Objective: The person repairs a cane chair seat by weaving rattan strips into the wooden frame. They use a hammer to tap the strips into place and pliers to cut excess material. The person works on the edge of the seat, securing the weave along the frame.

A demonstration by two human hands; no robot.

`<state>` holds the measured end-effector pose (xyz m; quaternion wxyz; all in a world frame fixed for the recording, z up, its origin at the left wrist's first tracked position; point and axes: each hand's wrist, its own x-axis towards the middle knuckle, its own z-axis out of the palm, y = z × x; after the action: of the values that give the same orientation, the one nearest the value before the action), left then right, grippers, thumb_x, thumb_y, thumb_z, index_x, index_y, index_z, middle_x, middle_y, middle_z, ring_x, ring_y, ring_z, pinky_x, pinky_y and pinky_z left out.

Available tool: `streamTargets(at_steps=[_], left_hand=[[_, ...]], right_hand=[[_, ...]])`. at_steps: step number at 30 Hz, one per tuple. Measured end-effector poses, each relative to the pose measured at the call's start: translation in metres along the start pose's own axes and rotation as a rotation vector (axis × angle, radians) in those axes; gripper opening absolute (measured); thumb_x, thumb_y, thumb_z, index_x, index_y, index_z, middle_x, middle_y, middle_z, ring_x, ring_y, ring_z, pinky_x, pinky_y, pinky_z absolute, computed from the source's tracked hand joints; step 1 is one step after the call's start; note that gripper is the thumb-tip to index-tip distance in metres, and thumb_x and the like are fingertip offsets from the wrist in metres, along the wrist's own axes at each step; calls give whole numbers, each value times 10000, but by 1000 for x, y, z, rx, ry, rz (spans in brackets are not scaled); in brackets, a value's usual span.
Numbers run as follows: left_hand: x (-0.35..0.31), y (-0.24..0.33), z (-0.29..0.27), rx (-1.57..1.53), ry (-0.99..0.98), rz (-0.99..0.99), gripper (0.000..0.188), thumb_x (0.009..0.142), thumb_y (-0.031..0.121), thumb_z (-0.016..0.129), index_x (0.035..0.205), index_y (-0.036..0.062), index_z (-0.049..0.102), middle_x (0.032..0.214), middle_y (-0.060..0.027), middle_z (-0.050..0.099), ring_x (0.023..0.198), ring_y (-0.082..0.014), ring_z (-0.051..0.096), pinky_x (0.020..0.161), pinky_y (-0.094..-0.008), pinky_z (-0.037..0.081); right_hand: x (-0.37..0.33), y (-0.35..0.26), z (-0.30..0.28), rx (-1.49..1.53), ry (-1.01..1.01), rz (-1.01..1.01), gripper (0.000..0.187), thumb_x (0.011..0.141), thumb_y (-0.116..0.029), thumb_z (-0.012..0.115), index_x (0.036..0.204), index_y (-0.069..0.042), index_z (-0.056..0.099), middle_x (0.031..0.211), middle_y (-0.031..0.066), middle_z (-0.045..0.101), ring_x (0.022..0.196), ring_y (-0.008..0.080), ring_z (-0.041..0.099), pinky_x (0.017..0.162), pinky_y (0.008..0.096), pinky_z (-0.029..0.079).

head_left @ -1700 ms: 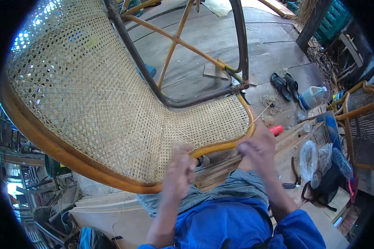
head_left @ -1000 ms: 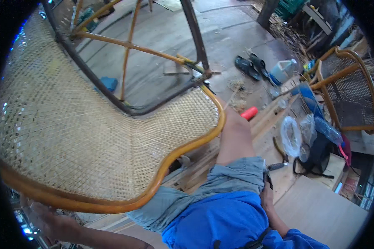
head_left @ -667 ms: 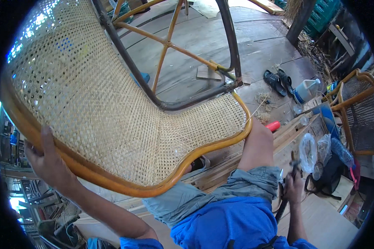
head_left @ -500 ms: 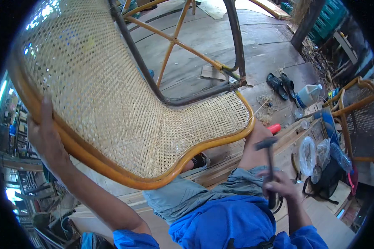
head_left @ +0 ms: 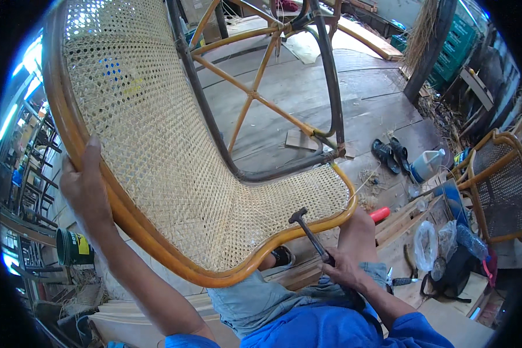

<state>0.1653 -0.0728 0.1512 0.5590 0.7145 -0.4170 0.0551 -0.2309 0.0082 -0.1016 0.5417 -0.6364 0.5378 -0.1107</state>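
A rattan chair [head_left: 156, 145] with a woven cane seat and back lies tilted across my lap, its orange-brown rim curving toward me. My left hand [head_left: 89, 188] grips the chair's rim at the left, thumb over the cane side. My right hand [head_left: 343, 269] is wrapped round the handle of a hammer [head_left: 310, 232], whose dark head is over the near edge of the cane seat. Whether the head touches the cane I cannot tell. Dark poles and a crossed brace [head_left: 253, 94] form the chair's frame on the far side.
A red-handled tool [head_left: 379, 214] lies right of my knee. Beyond are black sandals [head_left: 391, 153], a white jug [head_left: 428, 164] and another rattan chair [head_left: 496, 185]. Plastic bags [head_left: 426, 246] and pliers [head_left: 403, 281] lie on the right. A dark green bucket [head_left: 74, 248] stands on the left.
My right hand has brought the hammer left and forward, from beside my thigh to over the cane seat's near edge. My left hand keeps its hold on the rim; the view has shifted slightly.
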Motion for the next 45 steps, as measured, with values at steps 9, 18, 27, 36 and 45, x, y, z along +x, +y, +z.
streamTargets(at_steps=[9,18,27,36,45], left_hand=[[-6,3,0,44,28,32,513,816,354,626,1084,-78,563,897,-136,624,782,-175,588,732,-289,457],[-7,8,2,28,35,35,521,790,384,640,1063,-56,577,855,-131,628,752,-182,601,735,-289,456],[-5,4,0,108,59,48,536,781,433,630,1061,-24,597,830,-131,634,734,-175,606,740,-328,462],[-8,8,2,119,73,41,576,764,439,636,1088,-35,594,880,-149,648,800,-200,622,780,-325,460],[-6,8,4,99,87,42,559,765,442,644,1065,-29,601,849,-116,627,774,-193,597,754,-331,452]], right_hand=[[13,4,10,-88,58,1,346,857,-202,537,1129,-6,451,846,239,568,835,391,573,738,443,444],[15,-7,22,-173,180,-9,288,858,-214,548,1036,5,491,778,209,556,735,358,559,691,436,439],[12,-20,18,-196,116,38,287,858,-193,542,1054,1,463,791,262,568,783,447,560,684,496,435],[14,-3,23,-233,109,61,257,858,-229,537,953,1,472,776,255,549,747,420,553,669,474,434],[26,-3,29,-276,74,-23,245,873,-230,533,978,-20,463,793,249,575,788,450,573,690,507,445]])
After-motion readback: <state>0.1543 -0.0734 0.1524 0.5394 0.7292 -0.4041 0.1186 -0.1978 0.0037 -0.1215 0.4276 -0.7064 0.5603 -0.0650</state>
